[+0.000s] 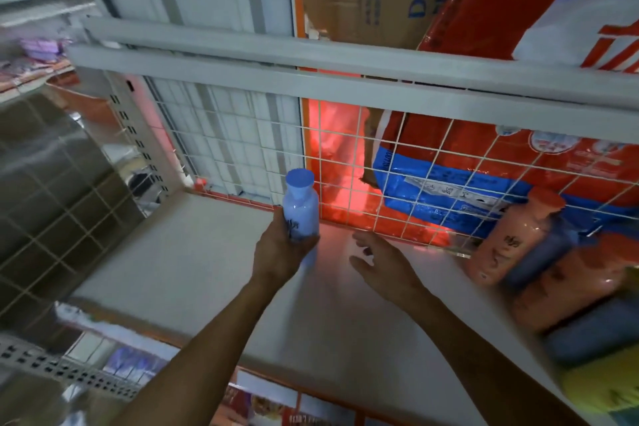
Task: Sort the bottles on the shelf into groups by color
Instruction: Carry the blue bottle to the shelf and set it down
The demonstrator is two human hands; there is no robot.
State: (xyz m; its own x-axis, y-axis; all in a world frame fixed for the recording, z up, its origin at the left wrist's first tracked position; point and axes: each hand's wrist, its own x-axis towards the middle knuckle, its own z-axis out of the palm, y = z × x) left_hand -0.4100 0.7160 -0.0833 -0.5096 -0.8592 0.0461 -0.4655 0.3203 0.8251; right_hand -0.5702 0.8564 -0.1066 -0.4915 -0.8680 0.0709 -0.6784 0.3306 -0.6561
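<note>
- Bottles for sorting: one pale blue bottle stands upright at the centre of the frame, close in front of the wire grid at the back of the shelf. The others are bunched at the right edge of the frame.
- Left hand: my fingers are wrapped round the lower body of the pale blue bottle, and the cap is clear above them. The base is blurred, so I cannot tell whether it touches the shelf board.
- Right hand: released, fingers spread, grasping nothing. It hovers over the shelf just right of the held bottle, well apart from the bunch.
- Bunch at right: a pink bottle leans with a dark blue bottle against it, and a yellow bottle is at lower right. Blur prevents an exact count.
- Hazard, tipping: the held bottle is tall and narrow. Letting go before the base sits flat would likely topple it against the grid or roll it toward the front edge.
- Hazard, collapse: the bunch looks packed and leaning. Pulling one bottle out could bring its neighbours down.
- Hazard, wrong group: red light through the grid tints nearby surfaces, so a colour may be misjudged.
</note>
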